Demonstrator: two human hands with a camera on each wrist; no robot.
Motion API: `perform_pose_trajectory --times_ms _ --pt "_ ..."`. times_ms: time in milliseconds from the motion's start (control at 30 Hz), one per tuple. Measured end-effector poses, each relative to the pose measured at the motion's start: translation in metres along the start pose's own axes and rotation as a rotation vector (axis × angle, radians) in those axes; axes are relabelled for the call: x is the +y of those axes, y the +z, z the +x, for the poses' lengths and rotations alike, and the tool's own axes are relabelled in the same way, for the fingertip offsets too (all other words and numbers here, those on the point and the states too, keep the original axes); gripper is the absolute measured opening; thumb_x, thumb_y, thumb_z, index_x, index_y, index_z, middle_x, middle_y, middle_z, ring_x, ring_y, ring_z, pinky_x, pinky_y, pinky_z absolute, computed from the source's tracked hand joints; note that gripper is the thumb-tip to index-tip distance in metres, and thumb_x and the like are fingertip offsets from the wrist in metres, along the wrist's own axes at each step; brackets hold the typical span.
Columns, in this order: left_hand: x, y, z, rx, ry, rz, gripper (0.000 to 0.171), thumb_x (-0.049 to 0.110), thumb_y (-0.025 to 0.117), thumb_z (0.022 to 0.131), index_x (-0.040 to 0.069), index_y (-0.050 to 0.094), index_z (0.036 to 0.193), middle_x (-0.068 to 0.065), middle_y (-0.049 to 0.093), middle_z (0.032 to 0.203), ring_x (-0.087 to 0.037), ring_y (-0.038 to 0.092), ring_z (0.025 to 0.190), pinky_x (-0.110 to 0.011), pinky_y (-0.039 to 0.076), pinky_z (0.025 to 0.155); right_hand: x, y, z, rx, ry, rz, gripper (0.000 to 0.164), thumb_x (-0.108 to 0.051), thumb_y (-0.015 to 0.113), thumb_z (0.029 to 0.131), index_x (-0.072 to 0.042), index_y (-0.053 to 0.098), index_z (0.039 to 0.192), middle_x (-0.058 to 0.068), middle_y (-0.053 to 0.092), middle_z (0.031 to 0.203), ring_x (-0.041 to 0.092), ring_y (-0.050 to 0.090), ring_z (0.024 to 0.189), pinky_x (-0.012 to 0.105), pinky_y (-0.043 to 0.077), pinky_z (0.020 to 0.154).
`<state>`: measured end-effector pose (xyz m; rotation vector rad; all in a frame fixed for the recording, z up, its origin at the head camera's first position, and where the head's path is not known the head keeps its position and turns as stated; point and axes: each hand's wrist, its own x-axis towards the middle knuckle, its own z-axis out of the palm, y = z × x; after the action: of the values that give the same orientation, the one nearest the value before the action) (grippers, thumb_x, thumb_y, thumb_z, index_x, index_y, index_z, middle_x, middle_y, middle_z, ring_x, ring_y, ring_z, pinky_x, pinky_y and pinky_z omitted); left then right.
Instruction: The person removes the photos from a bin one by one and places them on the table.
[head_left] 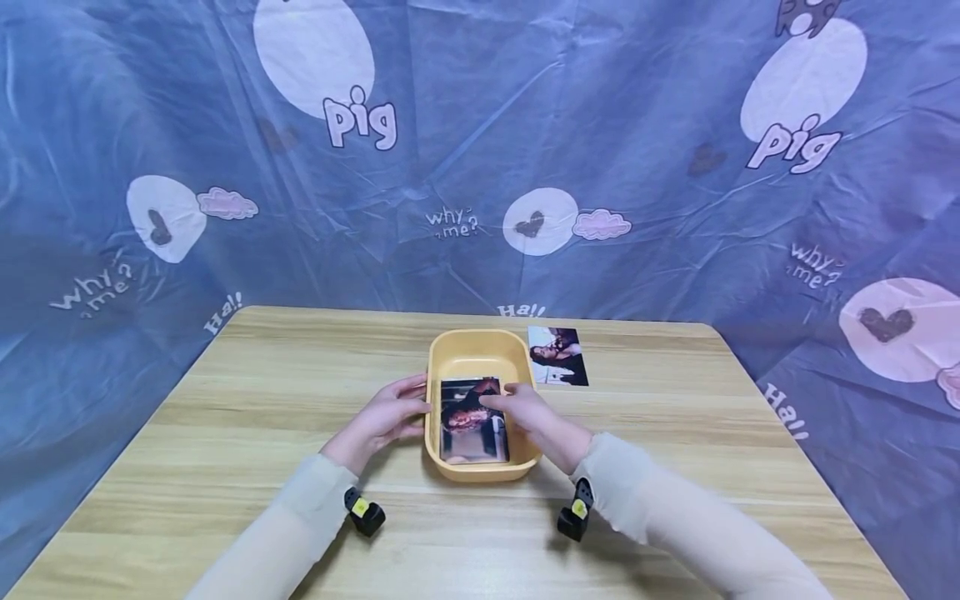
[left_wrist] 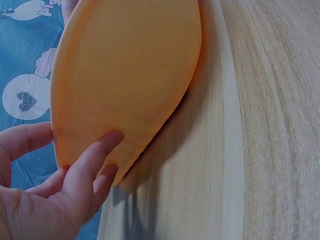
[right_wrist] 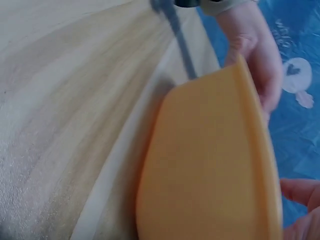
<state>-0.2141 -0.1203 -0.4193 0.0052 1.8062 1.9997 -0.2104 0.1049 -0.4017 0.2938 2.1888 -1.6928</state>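
Observation:
A yellow plastic tray (head_left: pixel 478 340) with rounded corners stands on the table between both hands. Inside it is a photo (head_left: pixel 472 425) showing a person with dark, reddish hair. From over the tray's right rim, my right hand (head_left: pixel 536 417) pinches the photo's right edge, thumb on top; the photo's underside is hidden. My left hand (head_left: pixel 386 412) rests against the tray's left side, its fairly straight fingertips touching the outer wall, as the left wrist view shows. A second photo (head_left: pixel 558 357) lies on the table just behind and right of the tray.
The light wooden table (head_left: pixel 247 375) has rounded far corners. A blue patterned cloth (head_left: pixel 450 167) hangs behind the table and along its sides. Black wrist cameras (head_left: pixel 365 514) are strapped to both wrists.

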Motion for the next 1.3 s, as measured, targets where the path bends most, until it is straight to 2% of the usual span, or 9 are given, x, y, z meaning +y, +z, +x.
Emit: perform_pose_trajectory --times_ms 200,367,567,800,1000,1067,1167,1267,1300 --pt "-0.001 0.001 0.000 0.004 -0.005 0.003 0.068 -0.008 0.051 0.088 -0.004 0.024 0.149 -0.028 0.026 0.154 -0.046 0.045 0.130 -0.045 0.059 0.090 0.005 0.010 0.005 0.047 -0.030 -0.174 0.076 -0.014 0.067 0.083 0.018 0.029 0.140 0.036 0.037 0.145 0.044 0.037 0.135 0.048 0.033 0.118" --pt "-0.001 0.003 0.002 0.008 -0.007 -0.006 0.068 -0.008 0.052 0.087 -0.003 0.025 0.149 -0.027 0.027 0.154 -0.046 0.045 0.130 -0.046 0.058 0.091 0.009 0.011 0.010 0.058 -0.057 -0.219 0.064 -0.010 0.066 0.081 0.019 0.041 0.133 0.034 0.047 0.137 0.042 0.046 0.128 0.047 0.040 0.113" --pt "-0.004 0.004 0.002 0.012 -0.014 -0.006 0.069 -0.009 0.052 0.086 -0.002 0.025 0.149 -0.026 0.027 0.154 -0.046 0.045 0.130 -0.047 0.057 0.092 0.014 0.013 0.012 0.074 -0.038 -0.145 0.043 -0.004 0.061 0.077 0.015 0.056 0.116 0.022 0.061 0.110 0.025 0.057 0.097 0.035 0.052 0.092" --pt "-0.003 0.001 0.001 0.021 -0.010 0.001 0.069 -0.008 0.052 0.087 -0.003 0.025 0.149 -0.027 0.026 0.154 -0.047 0.043 0.131 -0.046 0.057 0.091 0.009 0.014 0.009 0.045 0.004 -0.091 0.048 -0.002 0.058 0.078 0.013 0.054 0.123 0.019 0.063 0.109 0.017 0.059 0.085 0.022 0.055 0.072" --pt "-0.001 0.001 0.000 0.011 -0.009 0.001 0.069 -0.008 0.052 0.087 -0.003 0.023 0.150 -0.027 0.024 0.155 -0.047 0.042 0.132 -0.047 0.056 0.093 0.015 0.012 0.020 0.050 0.006 -0.075 0.058 -0.002 0.059 0.077 0.008 0.049 0.134 0.021 0.062 0.119 0.022 0.062 0.094 0.031 0.059 0.078" --pt "-0.001 0.001 0.000 0.011 -0.010 -0.002 0.069 -0.008 0.052 0.087 -0.003 0.023 0.150 -0.027 0.024 0.155 -0.047 0.042 0.132 -0.048 0.056 0.094 0.029 0.010 0.037 0.041 -0.067 -0.045 0.058 -0.004 0.062 0.077 0.006 0.048 0.132 0.021 0.062 0.115 0.023 0.062 0.092 0.032 0.059 0.077" --pt "-0.002 0.000 0.001 0.008 -0.006 -0.006 0.070 -0.008 0.051 0.087 -0.003 0.022 0.150 -0.027 0.025 0.154 -0.047 0.043 0.131 -0.048 0.056 0.094 0.039 0.010 0.046 0.055 -0.145 -0.019 0.056 0.000 0.064 0.076 0.006 0.046 0.129 0.022 0.060 0.112 0.027 0.061 0.094 0.035 0.058 0.079" --pt "-0.002 0.000 0.001 0.002 0.000 -0.004 0.070 -0.008 0.051 0.087 -0.004 0.022 0.150 -0.028 0.025 0.154 -0.047 0.043 0.131 -0.048 0.056 0.093 0.033 0.011 0.038 0.081 -0.182 0.011 0.052 0.004 0.063 0.076 0.006 0.046 0.125 0.019 0.058 0.103 0.025 0.059 0.090 0.030 0.054 0.077" --pt "-0.003 0.000 0.001 -0.001 0.001 -0.003 0.070 -0.008 0.051 0.087 -0.004 0.022 0.150 -0.028 0.025 0.154 -0.047 0.043 0.131 -0.048 0.056 0.093 0.023 0.013 0.025 0.101 -0.145 0.015 0.055 0.009 0.061 0.075 0.006 0.044 0.128 0.018 0.058 0.103 0.026 0.059 0.090 0.030 0.054 0.078"
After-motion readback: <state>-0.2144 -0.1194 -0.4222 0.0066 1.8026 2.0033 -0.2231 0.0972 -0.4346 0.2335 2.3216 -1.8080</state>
